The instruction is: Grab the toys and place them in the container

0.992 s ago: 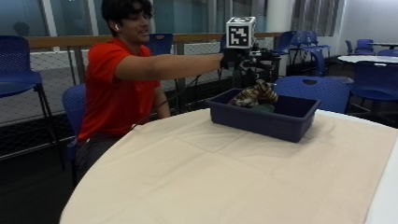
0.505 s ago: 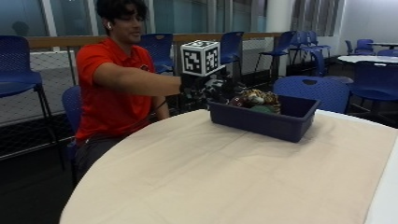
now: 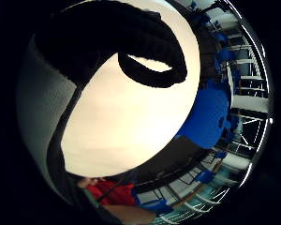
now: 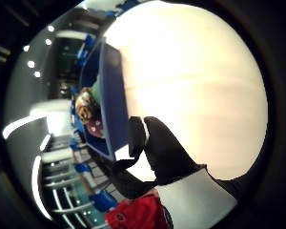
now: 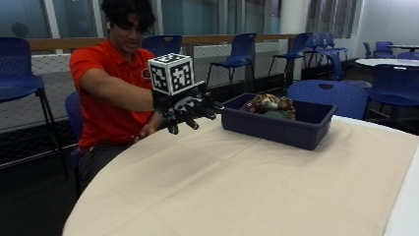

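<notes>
Toys (image 5: 268, 105) — a striped tiger-like plush on top, with something green and something dark red beside it — lie inside the container (image 5: 275, 127), heaped toward its far end. The thumb-side palm view shows the same toys (image 4: 88, 110) inside the container's blue wall (image 4: 113, 102).

Container — a dark blue rectangular tub, upright on the worktop (image 5: 249, 191) near its far edge, long side facing the room.

Right hand (image 5: 185, 109) — black-gloved, held in the air just beside the container's near end, above the worktop and not touching either. Fingers hang loosely curled, pointing down; they hold nothing. In the little-finger palm view a curled black finger (image 3: 150, 56) arcs over bare worktop (image 3: 126, 126); in the thumb-side view the gloved thumb (image 4: 167, 152) shows against the same pale surface.

Worktop — round, covered in a beige cloth, bare apart from the container.

Person — seated at the worktop's far side in a red shirt (image 5: 104, 98), right arm stretched forward. The other hand (image 5: 145, 132), bare, rests at the worktop's edge.

Surroundings — a blue chair (image 5: 330, 96) right behind the container, more blue chairs (image 5: 239, 54) along a railing and windows.
</notes>
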The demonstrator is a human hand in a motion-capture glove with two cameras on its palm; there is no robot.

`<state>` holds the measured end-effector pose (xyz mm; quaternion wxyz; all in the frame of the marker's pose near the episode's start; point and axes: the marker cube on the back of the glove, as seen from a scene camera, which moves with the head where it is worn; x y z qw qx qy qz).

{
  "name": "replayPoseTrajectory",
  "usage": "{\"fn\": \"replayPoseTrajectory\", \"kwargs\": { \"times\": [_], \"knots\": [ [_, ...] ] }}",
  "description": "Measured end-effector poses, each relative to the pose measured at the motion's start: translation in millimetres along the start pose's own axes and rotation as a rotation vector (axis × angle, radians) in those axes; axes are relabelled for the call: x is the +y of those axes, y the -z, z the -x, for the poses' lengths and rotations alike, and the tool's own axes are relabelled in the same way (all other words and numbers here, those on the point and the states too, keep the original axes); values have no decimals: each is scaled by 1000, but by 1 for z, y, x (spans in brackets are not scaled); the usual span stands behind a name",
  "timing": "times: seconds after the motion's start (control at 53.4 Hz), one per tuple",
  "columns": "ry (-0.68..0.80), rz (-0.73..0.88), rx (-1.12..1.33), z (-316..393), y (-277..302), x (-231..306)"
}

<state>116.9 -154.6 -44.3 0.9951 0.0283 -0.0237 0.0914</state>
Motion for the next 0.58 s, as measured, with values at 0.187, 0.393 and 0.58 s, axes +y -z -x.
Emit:
{"fn": "replayPoseTrajectory", "kwargs": {
  "times": [0.187,0.393,0.58],
  "knots": [
    [-7,-26,-32,-14,5,7],
    [6,-87,-34,-16,10,17],
    [16,-98,-45,-22,14,25]
  ]
}}
